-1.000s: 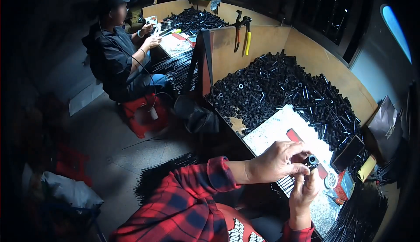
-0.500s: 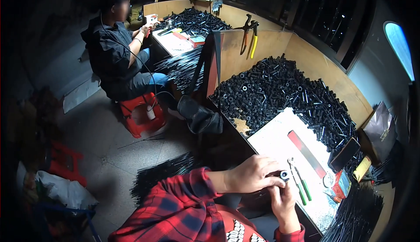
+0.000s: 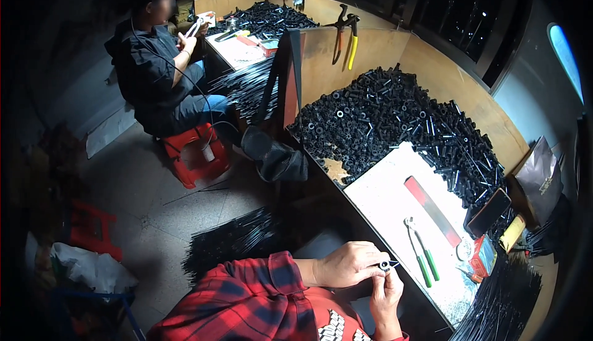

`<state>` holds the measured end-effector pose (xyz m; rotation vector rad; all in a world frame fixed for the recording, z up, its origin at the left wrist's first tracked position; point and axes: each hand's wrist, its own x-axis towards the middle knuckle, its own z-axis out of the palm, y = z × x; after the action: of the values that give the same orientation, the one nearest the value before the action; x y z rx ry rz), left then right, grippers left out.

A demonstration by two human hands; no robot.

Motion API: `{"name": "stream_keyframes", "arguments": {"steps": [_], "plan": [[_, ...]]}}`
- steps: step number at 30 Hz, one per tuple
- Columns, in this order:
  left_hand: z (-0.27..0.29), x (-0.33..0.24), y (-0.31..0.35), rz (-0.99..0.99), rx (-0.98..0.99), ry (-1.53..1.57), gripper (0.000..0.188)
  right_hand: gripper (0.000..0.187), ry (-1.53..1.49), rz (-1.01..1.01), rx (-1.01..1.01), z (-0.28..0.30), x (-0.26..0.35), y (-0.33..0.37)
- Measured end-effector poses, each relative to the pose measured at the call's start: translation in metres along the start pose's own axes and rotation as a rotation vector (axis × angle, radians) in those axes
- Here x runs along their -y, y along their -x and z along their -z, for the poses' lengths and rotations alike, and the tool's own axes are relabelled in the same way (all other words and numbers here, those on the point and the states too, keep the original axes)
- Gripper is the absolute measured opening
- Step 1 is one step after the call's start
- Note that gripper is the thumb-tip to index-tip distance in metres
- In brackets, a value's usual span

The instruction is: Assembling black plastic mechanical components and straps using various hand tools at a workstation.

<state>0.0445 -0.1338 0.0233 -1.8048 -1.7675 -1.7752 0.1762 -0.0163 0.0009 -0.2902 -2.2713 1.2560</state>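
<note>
My left hand (image 3: 347, 266) is closed in a pinch on a small black tube piece (image 3: 385, 266), whose ring-shaped end faces up. Just below it my right hand (image 3: 386, 293) has its fingers drawn together against the piece. A thin, pale pointed tip juts out beside the ring; what it belongs to is too small to tell. Both hands are in front of the white work surface (image 3: 383, 183), off its near edge. On that surface lie green-handled pliers (image 3: 422, 253) and a long flat bar (image 3: 432, 211), red at its ends.
A large heap of black tube pieces (image 3: 383, 112) fills the wooden-walled bench behind. Pliers (image 3: 346, 35) hang on the partition. A phone (image 3: 488, 212), a small red box (image 3: 482, 257) and bundled black rods (image 3: 503, 298) are at right. A co-worker (image 3: 154, 69) sits on a red stool (image 3: 196, 159).
Both my hands have moved a little left and down, away from the work surface, with the tube piece. A pale pointed tip now shows beside it. The co-worker's hands now hold pliers up.
</note>
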Motion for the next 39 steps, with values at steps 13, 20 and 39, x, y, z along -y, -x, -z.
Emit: {"name": "stream_keyframes", "arguments": {"steps": [13,20,39], "plan": [[-0.026,0.011,-0.018,0.04,0.121,0.105,0.018,0.012,-0.15,-0.134,0.084,0.03,-0.032,0.004],[-0.044,0.004,-0.018,0.013,0.071,-0.027,0.019,0.002,-0.37,-0.264,0.01,0.032,-0.03,0.003],[-0.082,0.009,0.001,0.063,0.079,-0.126,0.03,0.011,-0.06,-0.021,-0.061,0.027,-0.035,0.007]]}}
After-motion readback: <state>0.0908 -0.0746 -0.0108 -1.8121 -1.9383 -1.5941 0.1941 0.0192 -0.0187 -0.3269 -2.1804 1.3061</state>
